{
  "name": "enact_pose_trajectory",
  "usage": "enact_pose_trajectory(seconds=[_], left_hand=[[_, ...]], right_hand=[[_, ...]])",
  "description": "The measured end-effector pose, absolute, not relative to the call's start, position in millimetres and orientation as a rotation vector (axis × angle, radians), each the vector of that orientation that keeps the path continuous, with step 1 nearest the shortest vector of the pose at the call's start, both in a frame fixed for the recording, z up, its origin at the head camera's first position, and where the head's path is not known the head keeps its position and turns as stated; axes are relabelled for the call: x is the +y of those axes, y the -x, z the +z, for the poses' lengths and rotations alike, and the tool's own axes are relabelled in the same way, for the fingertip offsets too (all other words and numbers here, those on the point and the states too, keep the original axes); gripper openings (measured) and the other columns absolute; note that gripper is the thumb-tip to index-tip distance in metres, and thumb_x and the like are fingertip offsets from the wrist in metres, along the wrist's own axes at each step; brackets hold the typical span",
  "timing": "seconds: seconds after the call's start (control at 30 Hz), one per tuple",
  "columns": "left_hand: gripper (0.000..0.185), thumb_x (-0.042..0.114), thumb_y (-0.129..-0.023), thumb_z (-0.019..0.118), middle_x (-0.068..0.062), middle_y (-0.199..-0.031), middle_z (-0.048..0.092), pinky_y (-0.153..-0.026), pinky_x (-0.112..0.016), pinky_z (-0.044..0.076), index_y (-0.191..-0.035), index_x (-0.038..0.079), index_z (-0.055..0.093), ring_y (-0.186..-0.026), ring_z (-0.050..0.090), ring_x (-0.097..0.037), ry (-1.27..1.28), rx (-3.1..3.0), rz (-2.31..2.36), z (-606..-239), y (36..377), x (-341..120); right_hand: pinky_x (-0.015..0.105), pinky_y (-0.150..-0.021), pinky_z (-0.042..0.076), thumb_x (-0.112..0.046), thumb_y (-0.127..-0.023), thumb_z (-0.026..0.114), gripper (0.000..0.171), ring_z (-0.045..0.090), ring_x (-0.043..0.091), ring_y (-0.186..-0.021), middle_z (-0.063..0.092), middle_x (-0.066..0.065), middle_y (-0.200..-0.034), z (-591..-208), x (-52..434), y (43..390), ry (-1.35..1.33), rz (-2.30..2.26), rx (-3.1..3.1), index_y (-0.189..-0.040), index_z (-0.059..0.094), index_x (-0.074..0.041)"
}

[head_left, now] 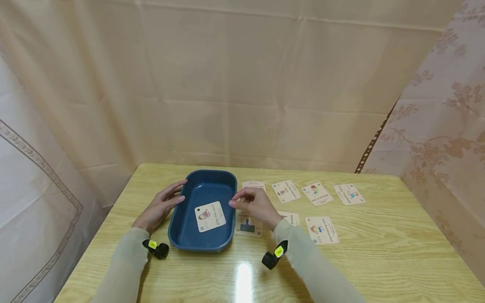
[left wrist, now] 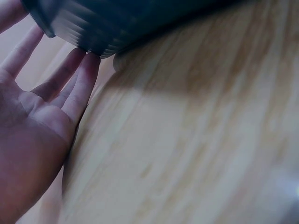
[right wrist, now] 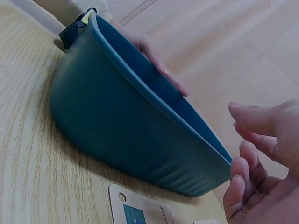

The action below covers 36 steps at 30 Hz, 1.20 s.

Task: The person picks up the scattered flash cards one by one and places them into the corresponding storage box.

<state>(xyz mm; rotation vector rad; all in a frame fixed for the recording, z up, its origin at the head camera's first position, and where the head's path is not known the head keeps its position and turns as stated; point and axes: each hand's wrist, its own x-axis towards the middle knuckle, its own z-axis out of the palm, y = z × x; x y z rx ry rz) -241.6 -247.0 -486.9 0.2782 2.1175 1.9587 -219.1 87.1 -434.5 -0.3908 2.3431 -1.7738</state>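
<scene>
A dark blue tray (head_left: 204, 191) sits on the wooden table, with one picture card (head_left: 210, 216) lying face up in it. My left hand (head_left: 161, 206) rests against the tray's left rim, fingers straight. In the left wrist view its fingertips (left wrist: 86, 70) touch the tray's outer wall (left wrist: 117, 23). My right hand (head_left: 251, 203) hovers over the tray's right rim with loosely curled fingers and holds nothing. The right wrist view shows those fingers (right wrist: 261, 158) apart beside the tray wall (right wrist: 131, 135).
Several picture cards lie right of the tray: one (head_left: 248, 226) under my right wrist, one (head_left: 322, 230) further right, and a back row (head_left: 286, 191) (head_left: 317, 194) (head_left: 349, 194). Cloth hangs behind and beside the table. The table's front edge is near.
</scene>
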Motion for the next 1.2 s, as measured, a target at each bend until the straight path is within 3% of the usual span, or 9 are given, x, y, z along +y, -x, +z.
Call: enact_pose_trajectory(seconds=[0.3, 1.2], left_hand=[[0.062, 0.022, -0.102, 0.063, -0.017, -0.162, 0.027, -0.12, -0.061, 0.018, -0.158, 0.015, 0.036, -0.147, 0.025, -0.04, -0.27, 2.12, 1.956, -485, 241, -246], [0.062, 0.022, -0.103, 0.062, -0.017, -0.162, 0.026, -0.12, -0.061, 0.017, -0.158, 0.015, 0.036, -0.147, 0.025, -0.04, -0.276, 2.115, 1.963, -487, 240, -247]], right_hand=[[0.024, -0.063, 0.045, -0.019, -0.09, 0.079, 0.013, 0.055, 0.02, -0.076, 0.063, 0.005, -0.083, -429, 95, 213, 0.447, -1.697, 2.398, -0.099, 0.076, -0.01], [0.029, -0.071, 0.052, -0.014, -0.093, 0.075, 0.004, 0.06, 0.016, -0.079, 0.065, -0.005, -0.084, -430, 151, 199, 0.597, -1.401, 2.679, -0.096, 0.074, -0.013]])
